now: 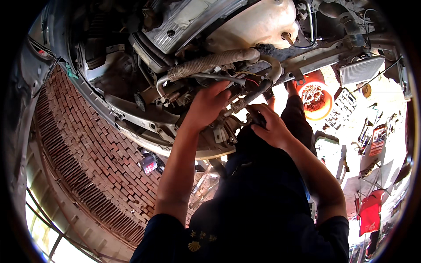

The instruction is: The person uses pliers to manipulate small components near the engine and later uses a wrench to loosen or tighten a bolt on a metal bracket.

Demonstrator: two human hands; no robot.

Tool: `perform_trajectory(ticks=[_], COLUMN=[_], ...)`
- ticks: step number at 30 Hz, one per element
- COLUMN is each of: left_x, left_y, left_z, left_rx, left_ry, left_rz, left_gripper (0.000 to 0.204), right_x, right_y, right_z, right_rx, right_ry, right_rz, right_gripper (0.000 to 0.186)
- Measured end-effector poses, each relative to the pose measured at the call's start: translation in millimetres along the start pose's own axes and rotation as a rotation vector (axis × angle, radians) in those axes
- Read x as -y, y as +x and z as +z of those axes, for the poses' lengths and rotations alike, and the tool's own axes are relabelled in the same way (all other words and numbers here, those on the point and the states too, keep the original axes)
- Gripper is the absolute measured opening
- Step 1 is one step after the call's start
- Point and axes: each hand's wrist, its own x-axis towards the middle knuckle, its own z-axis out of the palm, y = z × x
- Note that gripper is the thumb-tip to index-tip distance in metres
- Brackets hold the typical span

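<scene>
1. Dark grey tubular hose [255, 94] slants near the ribbed beige hose [206, 64].
2. Left hand [209, 103] reaches in, seemingly for cramped access; fingers' grip untellable.
3. Right hand [269, 125] curls its fingers; their hold is unclear.

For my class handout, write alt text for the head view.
A person's left hand reaches near a ribbed hose in an engine bay; the right hand holds a dark object. A red bucket stands to the right.
</scene>
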Motion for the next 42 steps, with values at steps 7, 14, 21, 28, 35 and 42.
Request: perform_trajectory(ticks=[7, 14, 21, 28, 35, 42], left_x=[2.0, 5.0, -10.2, 9.0, 7.3, 34.6], left_y=[-24.2, -27.2, -62.1, -87.4, -129.1, -142.3], left_z=[-3.5, -1.4, 2.2, -8.0, -19.9, -56.5], left_rx=[-0.128, -0.211, -0.456, -0.589, -0.696, -0.764], left_ry=[0.081, -0.050, 0.105, -0.101, -0.422, -0.393], left_rz=[0.096, 0.082, 0.429, 0.715, 0.684, 0.750], left_gripper=[0.030, 0.023, 0.022, 0.034, 0.036, 0.043], right_x=[7.5, 3.6, -14.3, -19.5, -28.6, -31.2], right_y=[42.6, 39.9, 75.6, 103.4, 110.6, 118.3], right_z=[32.5, 39.8, 36.6, 31.5, 23.6, 20.6], right_rx=[-0.052, -0.182, -0.340, -0.211, -0.115, -0.089], right_ry=[0.070, 0.108, 0.016, 0.734, 0.943, 0.853], right_rz=[-0.166, 0.007, 0.057, 0.286, 0.248, 0.191], right_gripper=[0.057, 0.054, 0.035, 0.040, 0.041, 0.048])
